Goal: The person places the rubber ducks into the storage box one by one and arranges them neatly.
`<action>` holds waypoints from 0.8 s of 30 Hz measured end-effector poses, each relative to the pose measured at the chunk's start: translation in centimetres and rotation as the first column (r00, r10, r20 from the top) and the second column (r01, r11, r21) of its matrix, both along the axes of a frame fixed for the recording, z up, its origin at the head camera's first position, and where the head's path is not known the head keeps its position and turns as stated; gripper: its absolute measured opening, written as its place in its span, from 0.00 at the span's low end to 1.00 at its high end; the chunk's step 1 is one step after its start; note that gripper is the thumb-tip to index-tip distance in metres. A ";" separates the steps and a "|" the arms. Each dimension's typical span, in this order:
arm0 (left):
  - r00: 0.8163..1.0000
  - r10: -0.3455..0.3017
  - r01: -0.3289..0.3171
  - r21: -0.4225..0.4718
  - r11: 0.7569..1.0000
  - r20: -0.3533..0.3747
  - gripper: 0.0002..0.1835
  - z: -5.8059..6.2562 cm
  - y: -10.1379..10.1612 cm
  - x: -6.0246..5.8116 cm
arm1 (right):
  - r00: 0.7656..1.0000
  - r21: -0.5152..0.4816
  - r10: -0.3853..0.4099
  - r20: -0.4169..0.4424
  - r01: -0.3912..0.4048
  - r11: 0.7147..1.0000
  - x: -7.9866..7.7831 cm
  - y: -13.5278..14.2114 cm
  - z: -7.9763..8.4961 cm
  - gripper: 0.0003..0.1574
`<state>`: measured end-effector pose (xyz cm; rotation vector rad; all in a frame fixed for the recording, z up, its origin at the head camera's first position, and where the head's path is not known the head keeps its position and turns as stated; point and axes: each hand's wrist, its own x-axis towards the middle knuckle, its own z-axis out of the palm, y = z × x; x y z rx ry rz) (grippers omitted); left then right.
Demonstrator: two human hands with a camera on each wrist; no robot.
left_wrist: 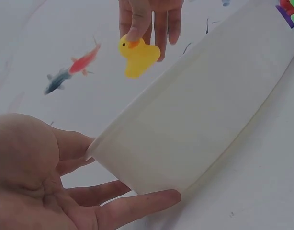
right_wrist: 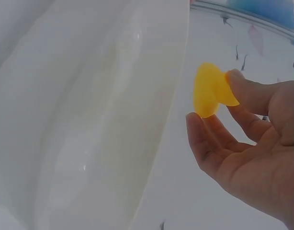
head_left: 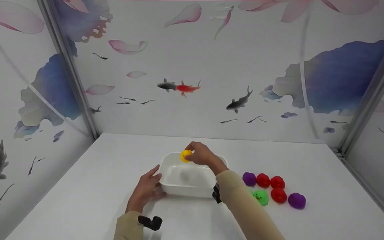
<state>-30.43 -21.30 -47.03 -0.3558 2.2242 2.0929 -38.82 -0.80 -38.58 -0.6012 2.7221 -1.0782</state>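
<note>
My right hand (head_left: 202, 154) pinches a yellow rubber duck (head_left: 184, 156) between thumb and fingers, above the far side of a white rectangular basin (head_left: 188, 191). In the left wrist view, the duck (left_wrist: 140, 57) hangs near the basin's rim, with its orange beak by the thumb. The right wrist view shows the duck (right_wrist: 205, 91) held at the fingertips, apart from the basin wall (right_wrist: 152, 120). My left hand (head_left: 148, 186) rests against the basin's left end, its fingers fairly straight. One left finger (left_wrist: 142, 203) touches the basin's lower corner. No object shows inside the basin.
Right of the basin lies a cluster of small toys: purple (head_left: 249, 179), red (head_left: 278, 195), green (head_left: 261, 197) and another purple one (head_left: 297, 200). My right sleeve partly covers the green area. White panels with painted fish enclose the white table (head_left: 88, 186).
</note>
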 end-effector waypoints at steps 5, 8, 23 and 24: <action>0.999 0.008 -0.008 -0.016 1.000 0.031 0.29 0.2 0.0 -0.2 | 1.000 -0.013 -0.005 0.007 0.005 1.000 -0.4 -1.6 -1.6 0.17; 0.999 0.016 -0.015 -0.021 1.000 0.043 0.29 0.1 -0.1 -0.2 | 1.000 -0.021 -0.017 0.019 0.018 1.000 -0.5 -2.2 -2.4 0.19; 1.000 -0.010 0.010 0.022 1.000 0.005 0.31 -0.3 -0.1 0.0 | 0.996 -0.046 -0.062 0.066 0.065 0.997 -1.6 -4.4 -6.0 0.19; 1.000 -0.008 0.008 0.021 1.000 0.003 0.31 -0.4 -0.1 0.0 | 0.996 -0.049 -0.060 0.066 0.063 0.997 -1.6 -4.5 -6.2 0.19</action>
